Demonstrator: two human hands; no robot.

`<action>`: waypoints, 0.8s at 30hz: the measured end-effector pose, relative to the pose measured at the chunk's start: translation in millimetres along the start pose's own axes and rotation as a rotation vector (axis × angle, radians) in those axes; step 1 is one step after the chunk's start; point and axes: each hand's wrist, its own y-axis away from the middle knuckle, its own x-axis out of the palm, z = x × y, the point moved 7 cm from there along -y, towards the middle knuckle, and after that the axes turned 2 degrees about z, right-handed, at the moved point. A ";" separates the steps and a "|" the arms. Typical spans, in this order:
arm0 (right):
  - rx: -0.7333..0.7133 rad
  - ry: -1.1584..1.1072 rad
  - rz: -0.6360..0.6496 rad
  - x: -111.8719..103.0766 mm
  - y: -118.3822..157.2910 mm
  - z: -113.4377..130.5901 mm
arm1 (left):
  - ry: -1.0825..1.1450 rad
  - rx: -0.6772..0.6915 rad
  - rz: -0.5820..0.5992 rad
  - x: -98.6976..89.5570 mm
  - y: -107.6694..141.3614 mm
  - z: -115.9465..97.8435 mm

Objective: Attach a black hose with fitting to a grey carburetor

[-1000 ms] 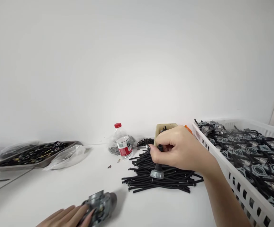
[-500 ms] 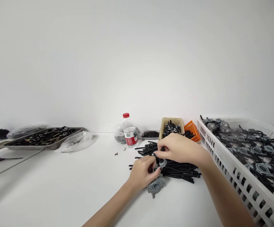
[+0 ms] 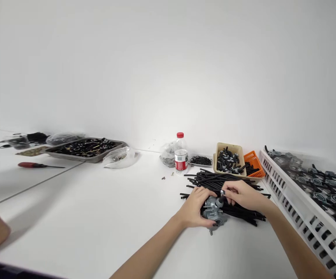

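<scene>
Both hands close on a metal part
The left hand (image 3: 196, 207) clamps the metal part (image 3: 213, 212) between thumb and fingers, above the white table (image 3: 98, 217) beside the black tubes (image 3: 211, 179); the right hand's (image 3: 242, 195) thumb and fingertips pinch its black-topped cap (image 3: 220, 200).

Plain white wall (image 3: 127, 69), white tabletop (image 3: 98, 217).

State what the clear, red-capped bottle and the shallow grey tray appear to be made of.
The clear, red-capped bottle looks like glossy plastic, with see-through walls. The shallow grey tray seems dull metal, judging by its soft sheen, though plastic is possible.
</scene>
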 end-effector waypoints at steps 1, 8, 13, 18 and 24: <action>0.005 -0.038 -0.023 3.0 4.8 -4.5 | 0.000 0.001 0.002 0.3 -0.2 0.0; -0.044 -0.322 -0.331 18.2 13.9 -22.9 | 0.018 0.018 -0.003 -1.8 0.2 -2.6; -0.116 -0.406 -0.447 28.1 13.7 -29.4 | 0.056 0.040 -0.003 -4.0 -2.7 -4.1; -0.168 -0.444 -0.478 34.9 16.0 -35.7 | 0.091 0.102 -0.021 -4.5 -3.9 -5.9; -0.176 -0.538 -0.448 39.5 11.0 -43.0 | 0.086 0.058 -0.057 0.2 -0.9 2.7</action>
